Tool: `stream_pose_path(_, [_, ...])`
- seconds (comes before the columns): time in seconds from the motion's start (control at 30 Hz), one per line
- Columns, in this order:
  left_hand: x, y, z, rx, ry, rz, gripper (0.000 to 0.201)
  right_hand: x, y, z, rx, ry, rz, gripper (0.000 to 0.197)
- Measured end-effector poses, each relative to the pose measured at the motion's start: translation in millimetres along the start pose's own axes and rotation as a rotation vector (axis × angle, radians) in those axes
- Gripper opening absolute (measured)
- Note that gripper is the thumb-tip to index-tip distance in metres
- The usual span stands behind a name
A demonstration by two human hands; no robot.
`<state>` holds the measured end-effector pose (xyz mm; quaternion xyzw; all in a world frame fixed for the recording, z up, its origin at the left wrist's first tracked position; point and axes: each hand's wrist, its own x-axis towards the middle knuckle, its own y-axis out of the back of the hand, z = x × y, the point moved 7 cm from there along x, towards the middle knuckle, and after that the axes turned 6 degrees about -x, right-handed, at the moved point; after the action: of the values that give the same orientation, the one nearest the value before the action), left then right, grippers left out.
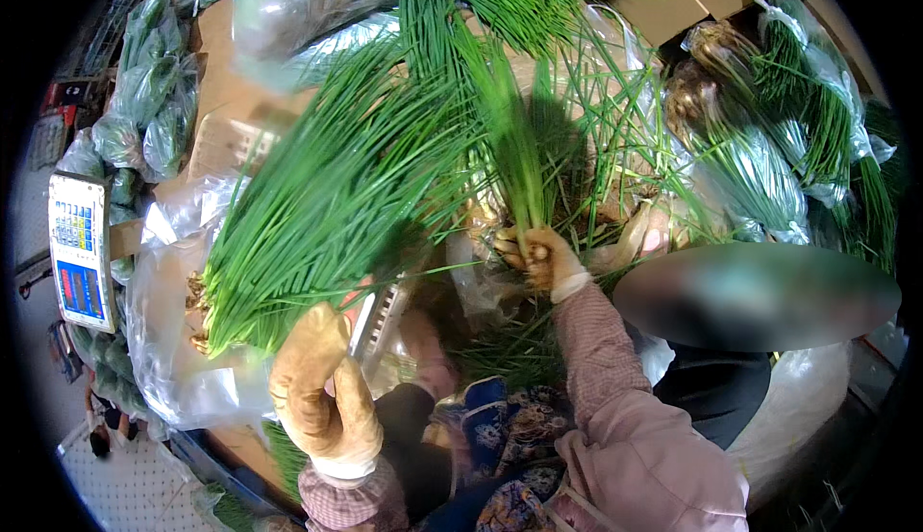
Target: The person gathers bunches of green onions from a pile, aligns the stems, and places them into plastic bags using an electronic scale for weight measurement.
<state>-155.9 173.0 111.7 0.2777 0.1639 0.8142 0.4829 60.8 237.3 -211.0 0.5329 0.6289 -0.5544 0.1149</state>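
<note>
My right hand [543,261], in a tan work glove, is closed around the lower end of a bunch of thin green onions [519,162]. Its leaves point away from me and are slightly blurred. My left hand [327,388], gloved too, is raised with its thumb apart from the fingers and nothing visible in it. Just beyond that hand lies a large pile of green onions [336,186], their brown roots toward the left. Beneath the roots spreads a clear plastic sheet or bag [159,325].
A digital scale [82,248] stands at the left, near bagged green onions [144,99]. Another person's hand [654,229] is right of mine, among loose leaves. Bundles in clear wrap [808,119] lie at the far right. A plastic bag [312,3] bulges at the back.
</note>
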Motion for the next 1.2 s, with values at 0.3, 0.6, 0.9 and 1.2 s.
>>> stream_pose_path(0.3, [-28,-90,-38,-0.312,0.319,-0.51,0.033,-62,-60,-42,-0.64,0.216,0.319,0.036])
stream_pose_path(0.6, [-46,-145,-56,-0.872,1.156,-0.624,0.03,-52,24,-67,-0.973,0.338,0.366,0.031])
stream_pose_path(0.9, [-25,-142,-39,-0.935,1.094,-0.46,0.032,2,90,-27,-1.817,-0.273,0.415,0.039])
stream_pose_path(1.2, [-38,-146,-34,-1.181,1.152,-0.477,0.032,-55,77,-68,-0.395,0.178,0.226,0.034])
